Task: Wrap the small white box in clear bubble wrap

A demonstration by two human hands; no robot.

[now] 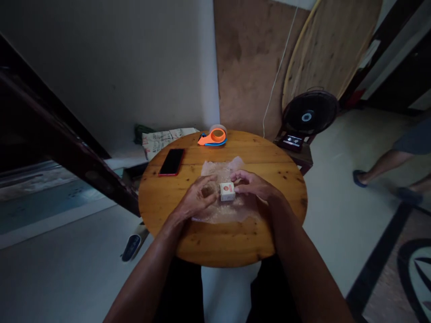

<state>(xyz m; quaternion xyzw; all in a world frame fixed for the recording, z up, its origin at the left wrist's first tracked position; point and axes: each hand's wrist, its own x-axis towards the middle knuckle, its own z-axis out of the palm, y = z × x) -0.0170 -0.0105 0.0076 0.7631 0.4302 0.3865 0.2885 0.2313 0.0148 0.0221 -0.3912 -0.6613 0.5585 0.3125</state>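
Note:
A small white box [227,192] with red and orange print on top sits at the middle of a sheet of clear bubble wrap [224,213]. The wrap lies spread on a round wooden table [218,246]. To the box's left is my left hand [198,195], its fingers curved and apart, with a gap between it and the box. On the other side, my right hand [252,184] has its thumb and fingers apart; the thumb tip is at the box's right edge, and whether it touches I cannot tell. Neither hand grips the box.
An orange and blue tape dispenser [215,137] stands at the table's far edge. A phone [172,162] with a red edge lies at the left. Past the table's right side is a black round fan [306,114]. A person's legs [387,166] show at far right.

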